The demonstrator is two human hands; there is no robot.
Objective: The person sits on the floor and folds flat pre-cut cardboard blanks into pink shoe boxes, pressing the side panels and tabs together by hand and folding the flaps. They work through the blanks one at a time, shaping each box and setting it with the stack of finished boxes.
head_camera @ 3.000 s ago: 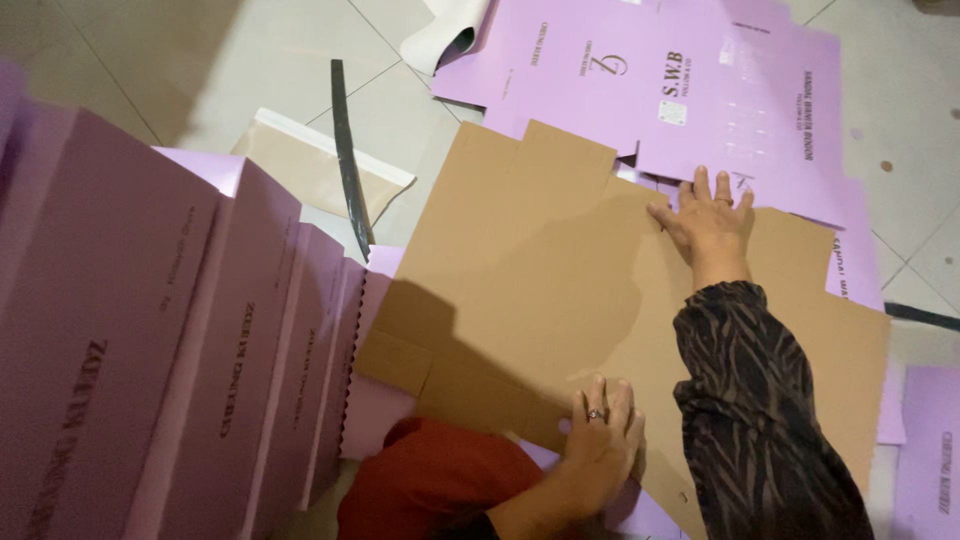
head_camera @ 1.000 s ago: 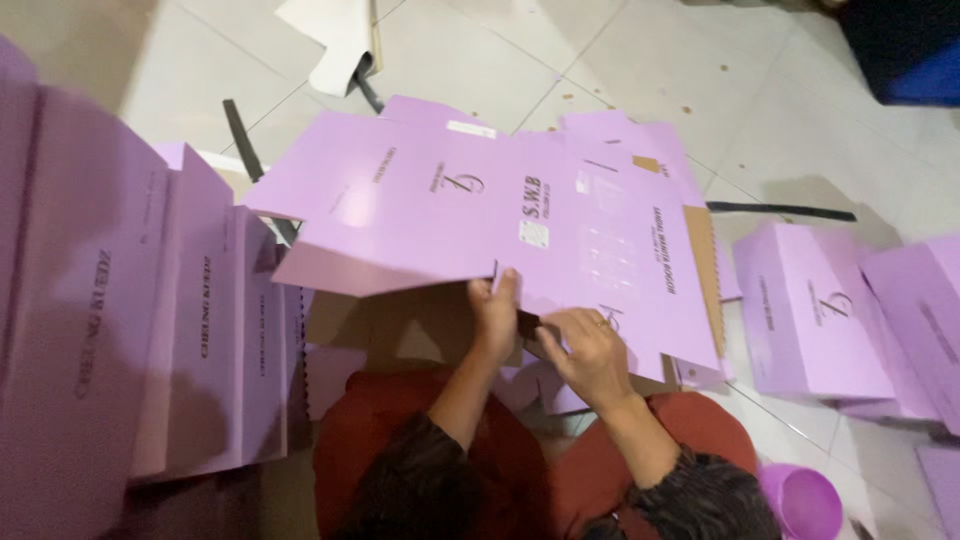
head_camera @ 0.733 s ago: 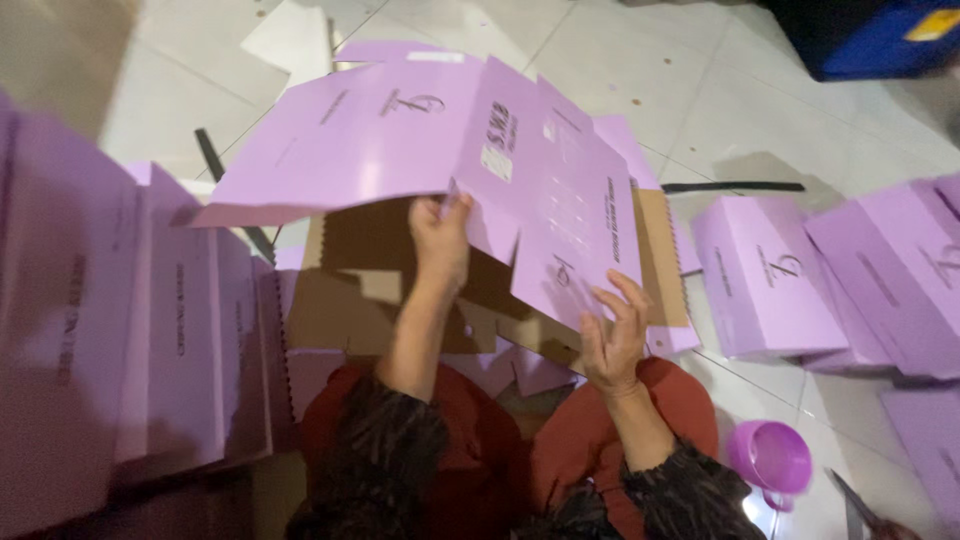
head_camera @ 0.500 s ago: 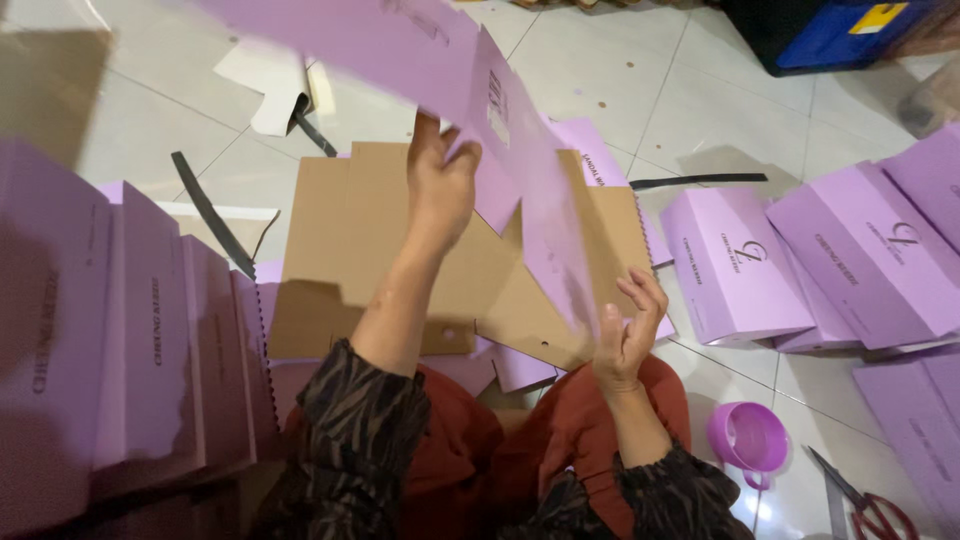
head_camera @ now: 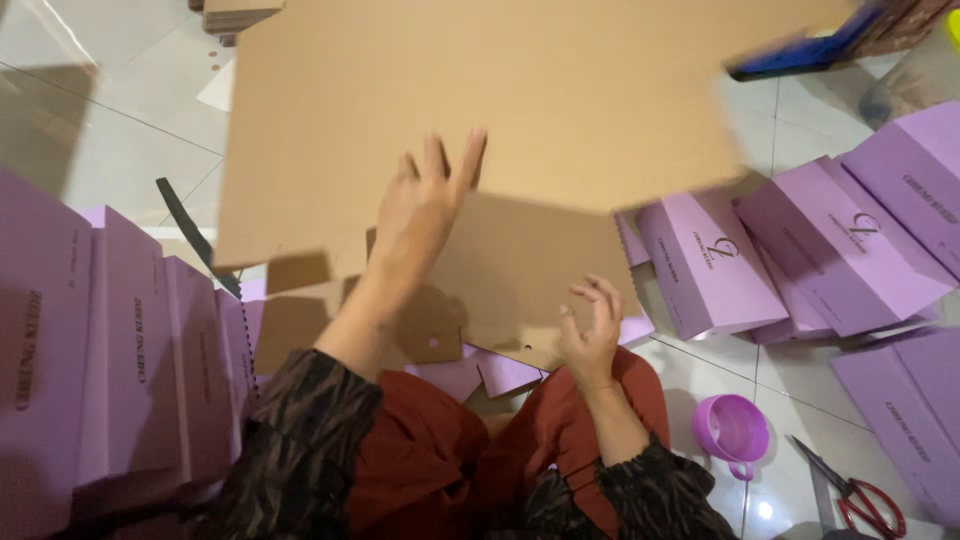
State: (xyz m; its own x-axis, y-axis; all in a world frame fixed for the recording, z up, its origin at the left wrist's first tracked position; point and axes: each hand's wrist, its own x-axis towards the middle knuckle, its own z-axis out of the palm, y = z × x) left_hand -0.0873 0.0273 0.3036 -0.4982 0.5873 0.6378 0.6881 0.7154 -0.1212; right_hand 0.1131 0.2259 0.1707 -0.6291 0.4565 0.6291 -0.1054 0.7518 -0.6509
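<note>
A large flat sheet of brown cardboard [head_camera: 560, 90], unfolded and blurred, fills the upper middle of the view; the left hand [head_camera: 425, 205] presses against its lower edge. Below it a second brown cardboard sheet [head_camera: 520, 280] lies flat, with the right hand [head_camera: 590, 330] at its near edge. Small lilac flaps [head_camera: 505, 372] show beneath that sheet. On the left, a row of tall lilac boxes [head_camera: 120, 350] stands side by side, each with dark print on its face. On the right, several assembled lilac boxes [head_camera: 800, 250], oblong and closed, lie on the tiled floor close together, with dark markings on their lids.
</note>
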